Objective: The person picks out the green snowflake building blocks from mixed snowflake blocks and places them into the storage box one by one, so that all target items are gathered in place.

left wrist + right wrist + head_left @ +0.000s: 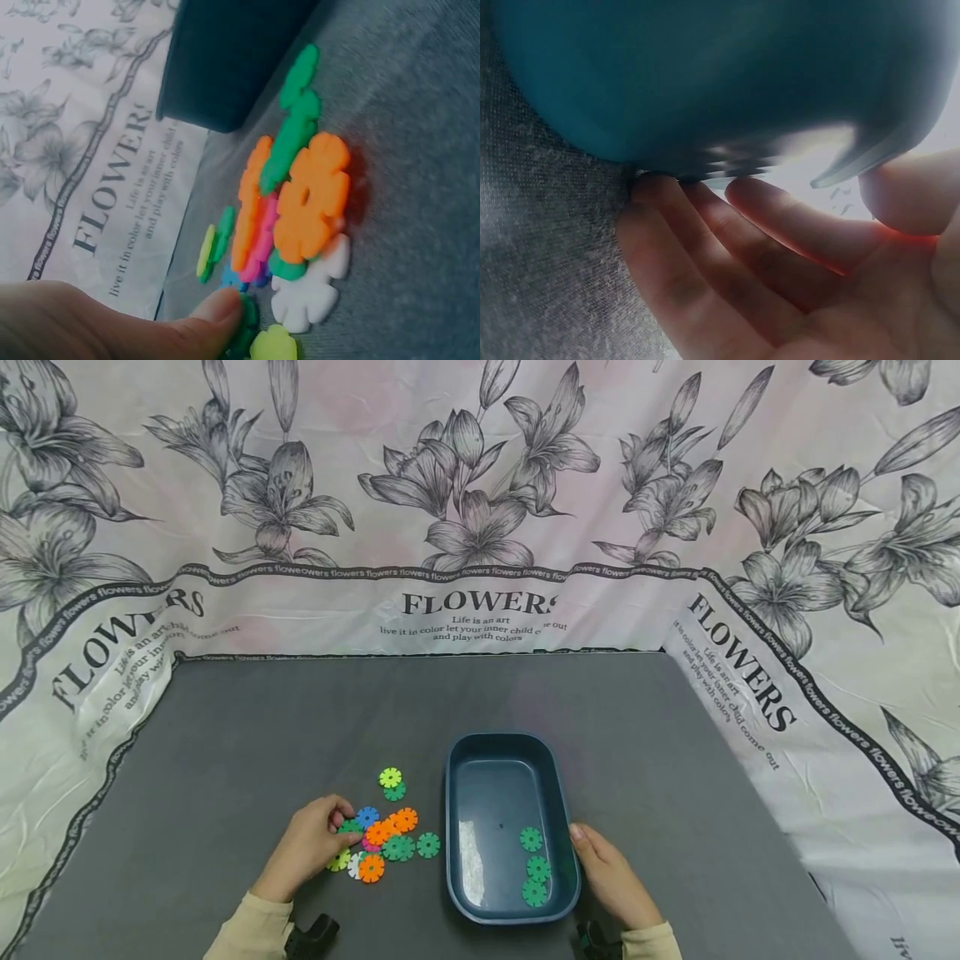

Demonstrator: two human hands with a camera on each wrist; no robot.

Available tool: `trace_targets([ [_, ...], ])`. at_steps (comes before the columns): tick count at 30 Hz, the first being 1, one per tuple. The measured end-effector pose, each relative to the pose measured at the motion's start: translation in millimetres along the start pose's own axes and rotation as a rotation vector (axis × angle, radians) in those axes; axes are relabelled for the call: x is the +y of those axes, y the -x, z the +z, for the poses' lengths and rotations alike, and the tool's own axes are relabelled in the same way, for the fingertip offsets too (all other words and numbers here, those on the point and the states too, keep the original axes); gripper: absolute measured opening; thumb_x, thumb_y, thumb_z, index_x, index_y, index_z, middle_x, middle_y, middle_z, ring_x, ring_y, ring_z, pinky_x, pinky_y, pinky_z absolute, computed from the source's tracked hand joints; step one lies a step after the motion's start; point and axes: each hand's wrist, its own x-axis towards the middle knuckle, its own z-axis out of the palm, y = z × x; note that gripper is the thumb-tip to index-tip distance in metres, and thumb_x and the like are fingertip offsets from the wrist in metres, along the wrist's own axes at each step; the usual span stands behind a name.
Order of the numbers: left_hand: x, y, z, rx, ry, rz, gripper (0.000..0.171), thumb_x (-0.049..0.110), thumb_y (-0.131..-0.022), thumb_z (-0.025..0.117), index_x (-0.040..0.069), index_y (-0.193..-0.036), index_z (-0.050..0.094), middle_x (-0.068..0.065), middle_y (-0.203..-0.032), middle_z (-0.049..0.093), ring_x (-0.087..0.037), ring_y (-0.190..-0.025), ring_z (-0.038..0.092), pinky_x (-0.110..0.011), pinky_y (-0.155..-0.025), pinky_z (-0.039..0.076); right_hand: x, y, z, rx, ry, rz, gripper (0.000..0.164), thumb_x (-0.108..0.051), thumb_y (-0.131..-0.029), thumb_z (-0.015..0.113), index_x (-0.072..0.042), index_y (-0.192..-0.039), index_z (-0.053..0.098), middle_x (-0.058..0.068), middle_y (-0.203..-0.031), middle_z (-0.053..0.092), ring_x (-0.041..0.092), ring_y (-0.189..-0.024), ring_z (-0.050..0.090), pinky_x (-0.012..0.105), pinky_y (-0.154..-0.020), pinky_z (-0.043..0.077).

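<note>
My left hand [309, 843] is at the left end of a loose pile of flower-shaped plastic discs. Its thumb and curled fingers pinch a green disc [349, 827], with the thumb tip against the disc's edge in the left wrist view. Close by lie a blue disc [367, 817], a white disc [306, 296], yellow-green ones and an orange disc [311, 199]. My right hand [617, 878] holds the right side of a dark blue plastic tray [459, 752]. Its thumb is at the rim, and the other fingertips meet the outer wall in the right wrist view.
Inside the tray, at its right side, are three green discs [537, 868]. A yellow-green disc [390, 777] overlaps a green one behind the pile. Another green disc [428, 845] lies between pile and tray. A grey cloth [300, 718] covers the table, bordered by flower-printed sheeting [480, 618].
</note>
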Motion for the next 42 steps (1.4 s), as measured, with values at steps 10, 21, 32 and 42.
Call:
trace_targets([
  [10,9.1,-6.4,-6.1,-0.022,0.497,-0.185,0.024,0.018,-0.091,0.067,0.001,-0.105,0.057,-0.010,-0.089,0.067,-0.021,-0.079,0.067,-0.030,-0.072,0.056,0,1,0,0.013,-0.003,-0.003,0.057,-0.039,-0.104,0.037,0.009,-0.134,0.048,0.026,-0.138,0.048,0.041,-0.133,0.039,0.056,-0.107,0.031],
  [21,60.7,-23.1,-4.0,-0.263,0.802,-0.098,0.042,0.015,-0.094,0.061,0.003,-0.134,0.053,-0.014,-0.116,0.066,-0.030,-0.100,0.067,-0.042,-0.093,0.050,1,1,-1,0.028,0.000,0.010,0.059,-0.041,-0.103,0.037,0.008,-0.134,0.048,0.026,-0.138,0.049,0.041,-0.133,0.040,0.056,-0.108,0.031],
  [32,124.1,-45.3,25.9,-0.448,0.789,0.038,0.037,0.009,-0.093,0.061,0.002,-0.130,0.057,-0.016,-0.119,0.066,-0.028,-0.103,0.067,-0.041,-0.093,0.050,2,1,-1,0.030,-0.015,0.008,0.060,-0.042,-0.103,0.037,0.007,-0.135,0.048,0.025,-0.139,0.048,0.039,-0.133,0.040,0.055,-0.108,0.031],
  [42,153.5,-67.2,64.2,-0.583,0.714,-0.048,0.031,0.001,-0.091,0.061,0.001,-0.122,0.063,-0.011,-0.103,0.071,-0.020,-0.089,0.071,-0.039,-0.087,0.053,1,0,2,0.025,-0.029,-0.001,0.057,-0.042,-0.103,0.037,0.004,-0.134,0.051,0.022,-0.137,0.051,0.037,-0.133,0.042,0.054,-0.108,0.032],
])
